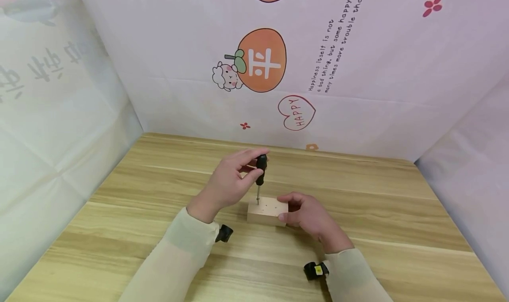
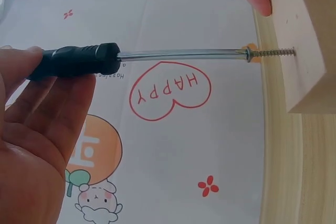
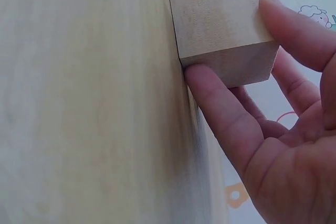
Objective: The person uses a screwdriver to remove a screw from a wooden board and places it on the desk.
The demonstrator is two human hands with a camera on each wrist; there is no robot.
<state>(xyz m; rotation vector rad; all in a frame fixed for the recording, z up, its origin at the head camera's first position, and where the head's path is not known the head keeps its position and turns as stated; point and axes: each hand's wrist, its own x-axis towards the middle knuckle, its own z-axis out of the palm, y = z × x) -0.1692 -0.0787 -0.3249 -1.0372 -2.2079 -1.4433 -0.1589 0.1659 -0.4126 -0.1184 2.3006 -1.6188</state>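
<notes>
A screwdriver [image 1: 260, 169] with a black handle stands almost upright above a pale wooden block [image 1: 266, 220]. My left hand [image 1: 232, 180] pinches its handle between thumb and fingers, as the left wrist view also shows. The tip of the metal shaft [image 2: 181, 54] meets the head of a screw [image 2: 270, 53]. That screw's point sits in the block's top face, with most of the thread exposed. Several small dark holes or marks dot this face. At the block's right end, my right hand [image 1: 312, 216] grips the wood, thumb on the near side and fingers behind and against the end.
The block lies on a wood-grain table [image 1: 167, 196]. Behind the table hangs a white printed cloth [image 1: 191, 107], with plain pale cloth on both sides. A small black camera [image 1: 224, 233] is worn on the left wrist, another camera [image 1: 314, 270] on the right.
</notes>
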